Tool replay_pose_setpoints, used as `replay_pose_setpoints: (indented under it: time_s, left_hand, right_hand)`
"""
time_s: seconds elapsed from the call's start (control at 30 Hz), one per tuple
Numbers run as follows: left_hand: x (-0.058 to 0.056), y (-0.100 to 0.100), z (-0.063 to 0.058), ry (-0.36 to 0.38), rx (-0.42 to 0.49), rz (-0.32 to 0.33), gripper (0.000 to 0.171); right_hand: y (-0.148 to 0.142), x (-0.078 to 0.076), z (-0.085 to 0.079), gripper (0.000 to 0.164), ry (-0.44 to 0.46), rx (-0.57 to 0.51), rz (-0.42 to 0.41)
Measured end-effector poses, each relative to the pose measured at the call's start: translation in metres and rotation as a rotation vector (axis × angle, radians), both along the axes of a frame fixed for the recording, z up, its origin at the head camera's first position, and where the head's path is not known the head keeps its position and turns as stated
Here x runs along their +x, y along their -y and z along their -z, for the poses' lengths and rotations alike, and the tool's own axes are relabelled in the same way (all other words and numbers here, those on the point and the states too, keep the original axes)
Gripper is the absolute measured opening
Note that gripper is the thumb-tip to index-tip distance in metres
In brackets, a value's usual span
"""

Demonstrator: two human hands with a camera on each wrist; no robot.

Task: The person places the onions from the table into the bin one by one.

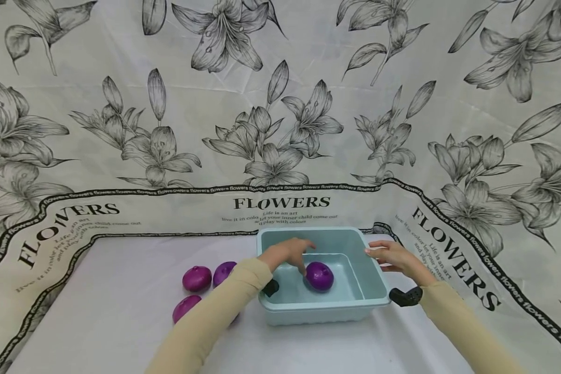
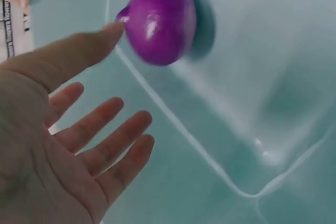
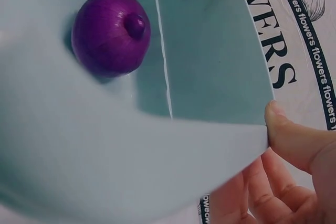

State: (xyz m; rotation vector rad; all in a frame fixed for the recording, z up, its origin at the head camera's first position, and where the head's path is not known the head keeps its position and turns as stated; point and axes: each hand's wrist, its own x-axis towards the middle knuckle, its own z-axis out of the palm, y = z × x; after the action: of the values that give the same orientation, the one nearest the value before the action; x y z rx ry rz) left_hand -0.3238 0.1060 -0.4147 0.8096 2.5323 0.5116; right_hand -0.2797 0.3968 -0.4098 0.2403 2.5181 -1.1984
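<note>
A purple onion (image 1: 319, 276) lies on the floor of a light blue plastic bin (image 1: 324, 315). My left hand (image 1: 287, 253) is inside the bin, with its fingers spread and relaxed around nothing. In the left wrist view, the thumb tip of the left hand (image 2: 68, 129) appears at the stem end of the onion (image 2: 160, 24); whether they touch I cannot tell. My right hand (image 1: 396, 258) grips the bin's right rim. The right wrist view shows the right hand's thumb on the rim (image 3: 268, 129) and its fingers against the outer wall.
Left of the bin, several more onions lie on the white table (image 1: 117, 311), among them a reddish-purple onion (image 1: 197, 279) and another onion (image 1: 224, 272). My left sleeve (image 1: 215, 311) partly hides some. A floral cloth (image 1: 280, 130) hangs behind the table.
</note>
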Motion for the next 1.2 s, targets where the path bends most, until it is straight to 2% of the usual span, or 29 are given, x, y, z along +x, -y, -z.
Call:
replay_pose_setpoints:
  time_s: [0.23, 0.43, 0.73, 1.03, 1.2]
  left_hand:
    - [0.000, 0.011, -0.020, -0.002, 0.121, 0.042, 0.080]
    - [0.004, 0.030, -0.022, -0.035, 0.218, 0.027, 0.079]
    - [0.022, 0.066, -0.028, -0.115, 0.373, -0.001, 0.074]
    - [0.034, 0.104, -0.021, -0.155, 0.474, -0.050, 0.065]
    - [0.040, 0.124, -0.015, -0.167, 0.496, -0.117, 0.061]
  right_hand:
    - [-0.003, 0.002, 0.002, 0.072, 0.006, -0.003, 0.006]
    - [-0.001, 0.005, 0.005, 0.073, 0.001, -0.033, 0.003]
    - [0.001, 0.007, 0.007, 0.072, -0.011, -0.052, -0.015]
    - [0.002, 0.006, 0.004, 0.071, -0.017, -0.043, -0.021]
    - [-0.001, 0.004, 0.003, 0.072, -0.012, -0.041, -0.013]
